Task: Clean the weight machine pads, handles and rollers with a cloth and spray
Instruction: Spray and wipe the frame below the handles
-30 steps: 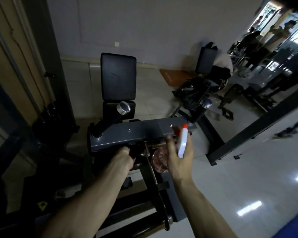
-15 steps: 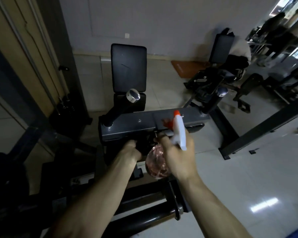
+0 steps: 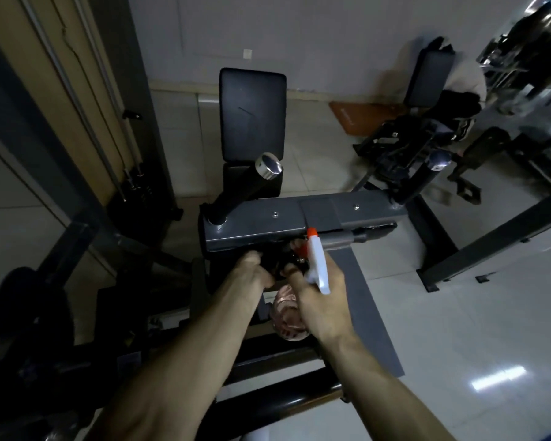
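Location type: gym. Indicators: a weight machine with a black back pad (image 3: 252, 116); two upright handles, one chrome-capped (image 3: 248, 186), the other (image 3: 427, 176) at the far end of a grey crossbar (image 3: 268, 218); a weight stack (image 3: 136, 186) at left; further padded machines (image 3: 430, 78) at right; tiled floor (image 3: 458, 313).

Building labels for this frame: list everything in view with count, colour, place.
spray bottle: 1, white head, orange nozzle, pinkish body; in the right hand
dark object: 1, black, under the bar; cloth or knob, unclear
bar: 1, grey, centre
handles: 2, black with metal caps, at the bar's ends
pads: 2, black; one behind the bar, one far right
mat: 1, orange, on the floor by the wall
left hand: grips the dark object
right hand: holds the spray bottle
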`<state>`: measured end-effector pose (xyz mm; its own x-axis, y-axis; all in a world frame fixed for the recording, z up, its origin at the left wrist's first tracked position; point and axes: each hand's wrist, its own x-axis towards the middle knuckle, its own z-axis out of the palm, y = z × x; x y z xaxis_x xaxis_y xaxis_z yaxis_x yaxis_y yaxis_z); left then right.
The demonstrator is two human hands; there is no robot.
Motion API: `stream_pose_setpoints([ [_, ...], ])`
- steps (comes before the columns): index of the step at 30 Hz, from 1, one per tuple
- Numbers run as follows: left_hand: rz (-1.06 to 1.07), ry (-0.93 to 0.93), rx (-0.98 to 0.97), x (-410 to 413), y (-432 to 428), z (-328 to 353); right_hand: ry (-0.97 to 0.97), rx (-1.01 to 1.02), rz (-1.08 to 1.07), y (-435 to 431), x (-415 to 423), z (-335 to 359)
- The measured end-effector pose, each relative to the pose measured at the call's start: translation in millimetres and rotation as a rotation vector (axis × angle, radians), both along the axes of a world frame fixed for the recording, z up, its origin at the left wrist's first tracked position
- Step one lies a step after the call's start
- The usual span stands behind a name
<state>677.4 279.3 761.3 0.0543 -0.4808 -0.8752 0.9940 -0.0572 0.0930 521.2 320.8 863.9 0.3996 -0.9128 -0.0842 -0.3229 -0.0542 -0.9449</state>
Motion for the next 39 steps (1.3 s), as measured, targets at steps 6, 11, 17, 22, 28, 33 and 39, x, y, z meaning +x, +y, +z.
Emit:
stream_pose_setpoints([
  [6, 0.27, -0.092, 0.109, 47.8, 63.5, -3.9, 0.004, 0.056, 0.055, 0.3, 12.9, -14.4],
  [11, 0.196, -0.025, 0.082, 28.4, 39.0, -1.9, 0.009, 0.064, 0.069, 6.7, 22.1, -25.4],
  [17, 0.224, -0.028, 0.082, 43.8, 51.3, 1.0, -0.014, 0.047, 0.106, 7.4, 37.3, -15.4],
  [22, 0.313, -0.219, 0.147, 61.1, 79.1, -17.7, -0.011, 0.026, 0.133, 13.9, 58.0, -18.9],
  [28, 0.23, -0.491, 0.298, 49.3, 60.2, -53.5, -0.007, 0.074, 0.214, 20.4, 68.6, -16.3],
  [33, 0.239, -0.679, 0.325, 79.5, 60.6, -44.4, 0.045, 0.065, 0.203, 18.5, 62.2, -18.9],
  [39, 0.154, -0.835, 0.237, 81.6, 69.3, -32.7, 0.045, 0.053, 0.233, 27.2, 54.7, -21.4],
])
